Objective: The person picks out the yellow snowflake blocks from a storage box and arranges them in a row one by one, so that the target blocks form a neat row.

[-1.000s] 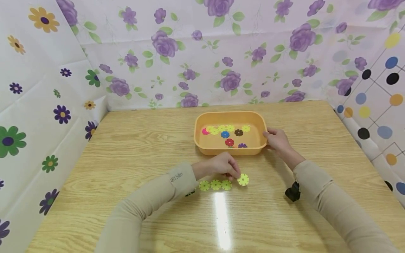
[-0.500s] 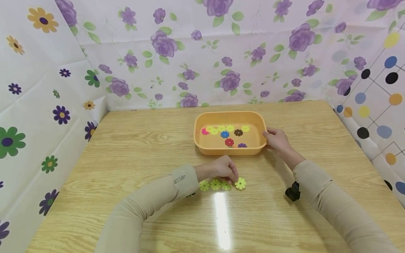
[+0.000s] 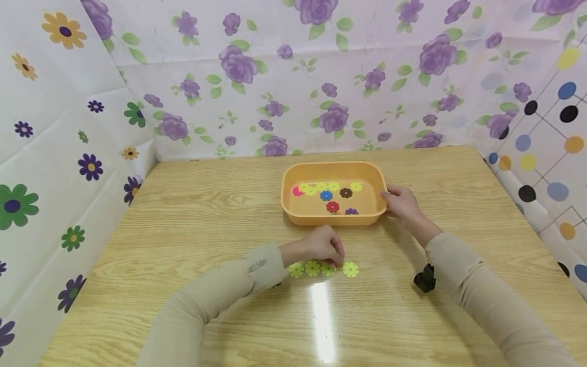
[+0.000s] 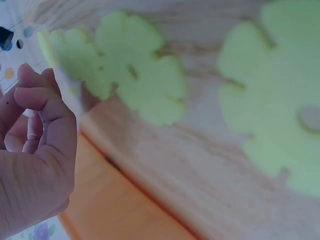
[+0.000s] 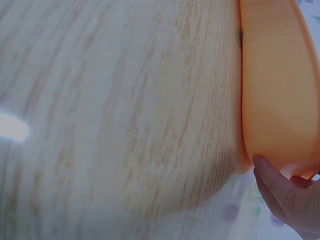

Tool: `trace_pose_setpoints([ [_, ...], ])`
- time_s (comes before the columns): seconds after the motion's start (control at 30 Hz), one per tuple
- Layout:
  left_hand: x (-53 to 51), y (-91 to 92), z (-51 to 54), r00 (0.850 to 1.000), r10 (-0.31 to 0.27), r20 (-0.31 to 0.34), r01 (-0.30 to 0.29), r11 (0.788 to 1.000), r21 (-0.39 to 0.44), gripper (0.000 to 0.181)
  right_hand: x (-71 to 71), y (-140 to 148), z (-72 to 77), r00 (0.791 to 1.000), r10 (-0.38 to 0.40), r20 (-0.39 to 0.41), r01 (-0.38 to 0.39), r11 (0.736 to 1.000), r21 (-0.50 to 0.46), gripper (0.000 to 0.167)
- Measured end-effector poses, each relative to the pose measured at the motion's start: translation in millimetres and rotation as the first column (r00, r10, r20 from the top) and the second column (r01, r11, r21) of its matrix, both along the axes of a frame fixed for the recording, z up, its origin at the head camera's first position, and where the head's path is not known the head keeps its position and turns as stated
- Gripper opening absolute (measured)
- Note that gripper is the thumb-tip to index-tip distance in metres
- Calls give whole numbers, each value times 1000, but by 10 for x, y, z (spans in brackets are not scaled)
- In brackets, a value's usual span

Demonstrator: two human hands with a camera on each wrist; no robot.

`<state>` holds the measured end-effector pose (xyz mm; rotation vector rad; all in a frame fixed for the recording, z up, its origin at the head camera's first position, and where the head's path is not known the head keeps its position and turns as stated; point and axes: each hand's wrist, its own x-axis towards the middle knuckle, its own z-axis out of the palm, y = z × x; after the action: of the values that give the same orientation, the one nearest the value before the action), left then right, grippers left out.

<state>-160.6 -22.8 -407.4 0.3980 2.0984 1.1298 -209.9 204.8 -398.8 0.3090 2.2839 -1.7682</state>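
Observation:
My left hand (image 3: 323, 244), fingers curled, has its fingertips at the left edge of a yellow notched plastic disc (image 3: 351, 270), which lies flat or nearly so on the table. Three like discs (image 3: 313, 268) lie in a row under and beside this hand; the left wrist view shows the near yellow disc (image 4: 275, 95) large, and the curled left fingers (image 4: 45, 107) partly hide the grip. My right hand (image 3: 403, 205) holds the right end of an orange plastic tray (image 3: 332, 220), thumb at its rim. In the right wrist view the fingers (image 5: 275, 182) touch the tray's end wall.
Inside the tray are several yellow discs (image 3: 334, 186), plus a blue disc (image 3: 326, 195), a brown disc (image 3: 346, 193), a red disc (image 3: 332, 207), a pink one and a purple one. The wooden table (image 3: 220, 204) meets patterned cloth at the back and sides.
The left hand has come slightly nearer to me and lowered its yellow disc to the table, right of the row. The right hand and the tray have stayed put.

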Motion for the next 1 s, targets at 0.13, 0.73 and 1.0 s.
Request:
trace_pose_setpoints([
  [0.13,-9,-70,95,996,-43,-72,43,999,9,4,-1,-6,0,1000,1,0,-1,1000,-4,48],
  [0.73,-371,-384,368,925,63,-375,-22,993,113,11,1,-6,5,1000,14,-4,-14,1000,1,49],
  [1.0,-550,-473,466,851,251,-461,-131,952,278,25,15,-12,18,1000,9,-11,-9,1000,-5,48],
])
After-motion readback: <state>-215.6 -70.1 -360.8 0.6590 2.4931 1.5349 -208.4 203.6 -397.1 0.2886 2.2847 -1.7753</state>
